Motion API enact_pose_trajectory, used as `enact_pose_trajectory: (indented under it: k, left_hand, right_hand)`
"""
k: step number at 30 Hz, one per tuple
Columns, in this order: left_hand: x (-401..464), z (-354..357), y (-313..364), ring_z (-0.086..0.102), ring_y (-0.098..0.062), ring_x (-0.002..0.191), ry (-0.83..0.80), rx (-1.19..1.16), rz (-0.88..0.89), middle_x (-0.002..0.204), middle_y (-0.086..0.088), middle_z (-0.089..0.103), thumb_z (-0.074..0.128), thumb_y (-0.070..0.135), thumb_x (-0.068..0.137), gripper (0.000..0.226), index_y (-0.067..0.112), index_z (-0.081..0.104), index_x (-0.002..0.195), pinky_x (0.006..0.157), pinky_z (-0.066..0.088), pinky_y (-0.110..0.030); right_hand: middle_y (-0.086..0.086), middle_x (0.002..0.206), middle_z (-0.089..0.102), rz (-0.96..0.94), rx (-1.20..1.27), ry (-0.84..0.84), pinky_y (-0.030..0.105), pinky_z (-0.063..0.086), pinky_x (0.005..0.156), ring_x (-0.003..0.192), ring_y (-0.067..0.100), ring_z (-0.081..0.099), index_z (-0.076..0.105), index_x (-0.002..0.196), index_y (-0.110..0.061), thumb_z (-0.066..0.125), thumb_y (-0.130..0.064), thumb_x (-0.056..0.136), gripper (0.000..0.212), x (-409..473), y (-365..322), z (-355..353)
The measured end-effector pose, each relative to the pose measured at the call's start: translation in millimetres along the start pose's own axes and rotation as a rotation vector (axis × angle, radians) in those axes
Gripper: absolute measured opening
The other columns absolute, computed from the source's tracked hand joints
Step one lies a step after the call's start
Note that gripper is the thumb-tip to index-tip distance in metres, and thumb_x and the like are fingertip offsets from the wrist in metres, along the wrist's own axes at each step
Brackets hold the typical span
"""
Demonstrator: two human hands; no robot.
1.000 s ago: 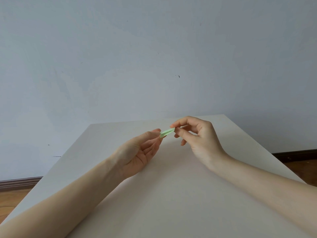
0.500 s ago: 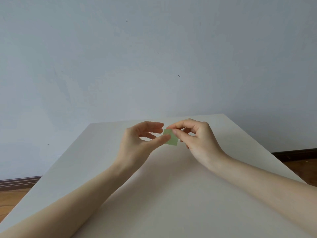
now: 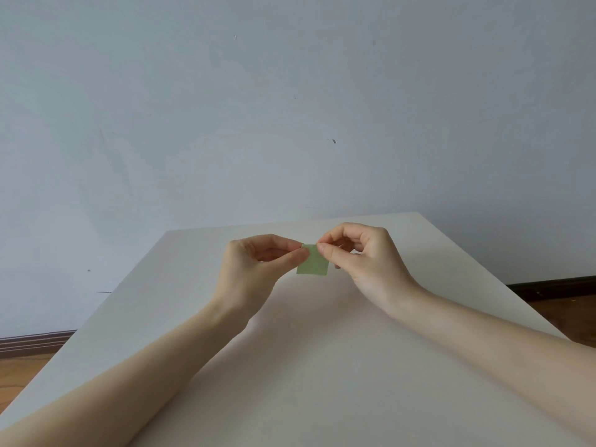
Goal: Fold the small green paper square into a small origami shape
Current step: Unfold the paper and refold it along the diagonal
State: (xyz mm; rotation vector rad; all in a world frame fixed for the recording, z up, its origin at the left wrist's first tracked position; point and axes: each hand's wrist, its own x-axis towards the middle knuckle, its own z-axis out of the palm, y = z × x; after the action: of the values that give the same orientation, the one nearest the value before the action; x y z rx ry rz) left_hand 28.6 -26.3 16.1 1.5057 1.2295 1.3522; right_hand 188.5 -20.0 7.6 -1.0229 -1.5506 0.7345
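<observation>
Pinching the green paper square [image 3: 313, 262] are left hand [image 3: 254, 269] and right hand [image 3: 361, 256].

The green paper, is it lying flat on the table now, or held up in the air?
Held up. The green paper hangs by its top corners, pinched by the left hand and right hand, above the table.

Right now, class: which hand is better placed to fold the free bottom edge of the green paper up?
Left hand, probably: it pinches only the top corner of the green paper, while the right hand pinches further in.
</observation>
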Motion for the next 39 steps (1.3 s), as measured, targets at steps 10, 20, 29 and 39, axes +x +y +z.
enact_pose_trajectory:
  k: [10,20,29,39]
  left_hand:
    - [-2,2,4,0.055,0.005,0.049,-0.024,-0.038,-0.005,0.053,0.014,0.065,0.072,0.007,0.076,0.009,0.012,0.07,0.069,0.051,0.038,-0.005]
    - [1,-2,3,0.055,-0.007,0.064,0.024,-0.096,-0.116,0.065,0.015,0.068,0.072,0.014,0.076,0.019,0.021,0.069,0.059,0.063,0.041,-0.019]
    - [3,-5,1,0.057,-0.01,0.069,-0.019,-0.147,-0.205,0.067,0.013,0.068,0.071,0.02,0.078,0.016,0.023,0.069,0.062,0.069,0.04,-0.024]
    - [5,-6,0,0.058,-0.01,0.07,-0.087,-0.139,-0.255,0.071,0.01,0.069,0.07,0.024,0.078,0.004,0.022,0.07,0.075,0.069,0.039,-0.024]
  right_hand:
    - [-0.014,0.051,0.055,0.075,0.057,0.027,0.012,0.035,0.05,0.054,0.004,0.048,0.066,0.064,-0.017,0.066,-0.007,0.08,0.019,3,0,0]
    - [0.0,0.063,0.059,0.172,0.081,0.119,0.018,0.038,0.052,0.055,0.009,0.05,0.066,0.065,-0.013,0.065,-0.007,0.078,0.014,8,4,-6]
    - [0.002,0.072,0.062,0.176,0.241,-0.039,0.021,0.043,0.053,0.062,0.014,0.057,0.069,0.078,-0.005,0.061,-0.015,0.087,0.015,4,-1,0]
    - [0.005,0.064,0.06,0.214,0.266,-0.017,0.019,0.042,0.051,0.053,0.012,0.056,0.07,0.073,-0.007,0.064,-0.007,0.083,0.012,4,-2,-2]
